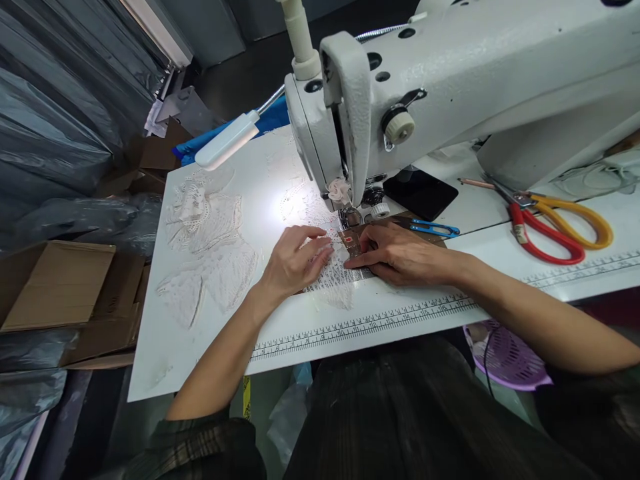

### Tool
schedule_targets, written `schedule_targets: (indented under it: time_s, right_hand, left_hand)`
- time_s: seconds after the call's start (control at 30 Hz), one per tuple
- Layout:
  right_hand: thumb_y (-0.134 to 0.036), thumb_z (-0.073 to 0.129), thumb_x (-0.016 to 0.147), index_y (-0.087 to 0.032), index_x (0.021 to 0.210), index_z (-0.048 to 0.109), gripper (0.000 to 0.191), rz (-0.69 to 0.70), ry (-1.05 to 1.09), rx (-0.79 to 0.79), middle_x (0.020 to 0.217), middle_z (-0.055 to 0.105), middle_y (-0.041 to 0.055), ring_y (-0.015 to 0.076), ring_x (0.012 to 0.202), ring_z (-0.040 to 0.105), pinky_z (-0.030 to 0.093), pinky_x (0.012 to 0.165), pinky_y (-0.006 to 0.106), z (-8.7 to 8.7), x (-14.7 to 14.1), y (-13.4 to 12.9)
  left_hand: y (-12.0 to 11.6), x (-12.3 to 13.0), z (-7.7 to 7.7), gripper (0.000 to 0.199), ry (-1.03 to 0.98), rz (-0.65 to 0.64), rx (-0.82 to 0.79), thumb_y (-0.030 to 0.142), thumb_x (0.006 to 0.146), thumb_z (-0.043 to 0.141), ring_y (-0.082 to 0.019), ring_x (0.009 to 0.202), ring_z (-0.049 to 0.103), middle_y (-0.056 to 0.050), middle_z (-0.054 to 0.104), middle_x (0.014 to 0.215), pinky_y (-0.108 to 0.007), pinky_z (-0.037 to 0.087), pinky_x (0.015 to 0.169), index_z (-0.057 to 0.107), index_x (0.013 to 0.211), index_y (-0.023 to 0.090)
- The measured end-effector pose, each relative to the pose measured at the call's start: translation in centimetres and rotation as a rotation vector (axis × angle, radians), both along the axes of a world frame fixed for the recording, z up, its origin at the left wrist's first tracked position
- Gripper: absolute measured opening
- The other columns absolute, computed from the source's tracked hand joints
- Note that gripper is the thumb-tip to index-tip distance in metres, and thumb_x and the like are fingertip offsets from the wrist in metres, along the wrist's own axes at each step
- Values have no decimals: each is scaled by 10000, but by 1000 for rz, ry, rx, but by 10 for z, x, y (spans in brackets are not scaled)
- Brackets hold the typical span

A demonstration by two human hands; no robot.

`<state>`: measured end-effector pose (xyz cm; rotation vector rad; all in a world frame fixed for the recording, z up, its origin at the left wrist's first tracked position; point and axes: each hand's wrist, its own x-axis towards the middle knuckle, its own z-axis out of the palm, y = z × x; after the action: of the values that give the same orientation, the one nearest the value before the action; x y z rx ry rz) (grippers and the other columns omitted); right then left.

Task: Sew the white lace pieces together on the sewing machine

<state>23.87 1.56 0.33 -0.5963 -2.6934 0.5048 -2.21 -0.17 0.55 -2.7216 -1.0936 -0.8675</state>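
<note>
A piece of white lace (333, 270) lies under the presser foot (347, 219) of a white sewing machine (450, 87), its near end hanging toward the table's front edge. My left hand (295, 260) is closed on the lace's left side, fingers bent and thumb close to the fingertips. On the other side, my right hand (400, 253) rests over the metal bed plate (361, 273), fingers bent together and tips at the lace's right edge. The fingertip contact is partly hidden. More white lace pieces (215, 227) lie spread on the left of the table.
Blue thread snips (435, 229) and a black phone (420, 193) lie right of the needle. Scissors with red and yellow handles (560, 227) lie farther right. A lamp (227, 140) hangs over the table (190, 347). Cardboard boxes (70, 280) stand left; a purple basket (515, 360) sits below.
</note>
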Motion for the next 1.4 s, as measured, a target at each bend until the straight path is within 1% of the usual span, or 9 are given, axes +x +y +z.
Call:
schedule_targets:
  time_s: [0.1, 0.2, 0.3, 0.5, 0.67, 0.77, 0.93, 1.2, 1.4]
  right_hand:
    - [-205, 508, 949, -324, 1222, 715, 362, -13, -18, 20, 990, 613, 96, 230, 909, 555, 456, 830, 400, 1, -1, -1]
    - [-209, 493, 954, -326, 1221, 714, 365, -29, -24, 30, 979, 609, 95, 233, 925, 550, 459, 827, 394, 1, -2, -3]
    - [-213, 481, 962, -332, 1219, 714, 367, -34, -33, 31, 970, 604, 90, 228, 923, 545, 455, 820, 378, 1, -2, -4]
    - [-199, 470, 967, -300, 1203, 721, 358, -29, -21, 49, 982, 592, 107, 240, 906, 538, 447, 811, 400, 1, -3, -4]
    - [-203, 482, 963, -262, 1219, 705, 344, -121, 24, 42, 1064, 573, 124, 230, 914, 554, 487, 801, 388, -5, -4, 0]
    - [-195, 481, 955, -252, 1225, 700, 352, -159, 49, 34, 1086, 566, 126, 225, 913, 563, 509, 794, 389, -8, -4, 1]
    - [-200, 494, 948, -238, 1245, 694, 360, -162, 44, 16, 1115, 570, 138, 248, 952, 568, 516, 832, 425, -9, -5, 0]
    - [-185, 482, 952, -243, 1238, 698, 363, -177, 57, -14, 1097, 566, 125, 239, 956, 567, 522, 849, 421, -9, -4, -1]
    - [-168, 500, 948, -223, 1226, 703, 348, -184, 84, -22, 1083, 565, 123, 230, 953, 572, 523, 850, 408, -8, -4, -2]
  left_hand:
    - [-1, 3, 2, 242, 202, -144, -22, 278, 945, 576, -258, 944, 656, -146, 686, 1136, -413, 541, 745, 603, 1150, 154]
    - [-3, 7, 3, 330, 326, -126, -87, 310, 970, 506, -306, 1008, 641, -195, 661, 1203, -454, 528, 775, 573, 1227, 114]
    - [-5, 8, 1, 368, 364, -104, -103, 327, 979, 476, -320, 1025, 627, -217, 640, 1239, -458, 517, 783, 563, 1248, 90]
    - [-11, 12, 0, 381, 376, -39, -78, 320, 979, 474, -326, 978, 605, -224, 626, 1282, -474, 472, 797, 578, 1249, 71]
    - [4, 20, 1, 391, 334, 59, -173, 321, 991, 450, -351, 1055, 574, -192, 596, 1359, -525, 415, 879, 585, 1300, 123]
    - [11, 22, 1, 381, 337, 53, -174, 309, 996, 429, -336, 1048, 571, -174, 603, 1363, -527, 401, 896, 597, 1291, 136]
    - [11, 19, -3, 379, 279, 51, -140, 261, 975, 438, -342, 1064, 569, -182, 596, 1373, -506, 415, 856, 584, 1297, 124]
    - [12, 19, -5, 354, 193, 39, -160, 257, 945, 498, -353, 1120, 582, -169, 620, 1355, -582, 343, 957, 586, 1272, 153]
    - [10, 18, -9, 342, 177, 43, -121, 248, 956, 484, -325, 1126, 599, -154, 624, 1360, -557, 332, 955, 577, 1276, 169]
